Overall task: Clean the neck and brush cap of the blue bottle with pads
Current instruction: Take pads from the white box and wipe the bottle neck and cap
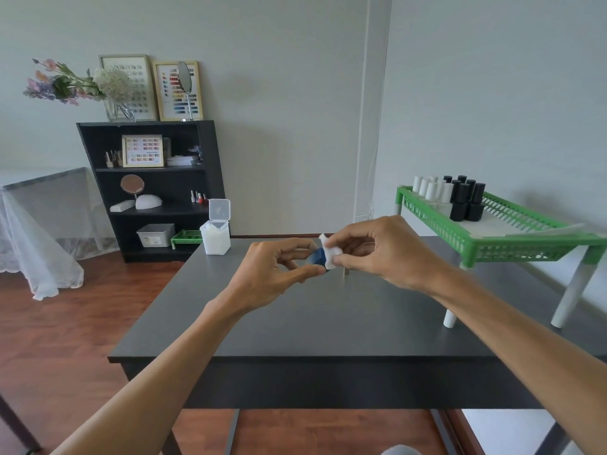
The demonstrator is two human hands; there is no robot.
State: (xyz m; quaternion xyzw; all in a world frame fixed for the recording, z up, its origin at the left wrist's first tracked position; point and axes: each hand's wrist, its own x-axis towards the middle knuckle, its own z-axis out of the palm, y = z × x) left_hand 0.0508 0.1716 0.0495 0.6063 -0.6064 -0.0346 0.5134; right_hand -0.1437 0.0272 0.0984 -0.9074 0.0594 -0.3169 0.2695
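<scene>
The small blue bottle (317,257) is held above the dark table (295,323), pinched between the thumb and fingers of my left hand (272,274). A white pad (330,252) is wrapped over the bottle's right end, where the neck is hidden under it. My right hand (377,254) grips that pad against the bottle. A small pale upright piece (345,271), perhaps the brush cap, stands on the table just below my right hand; most of it is hidden.
A white pad box (215,236) with its lid raised stands at the table's far left. A green rack (492,231) on white legs at the right holds several white and black bottles. A dark shelf unit (154,188) stands behind.
</scene>
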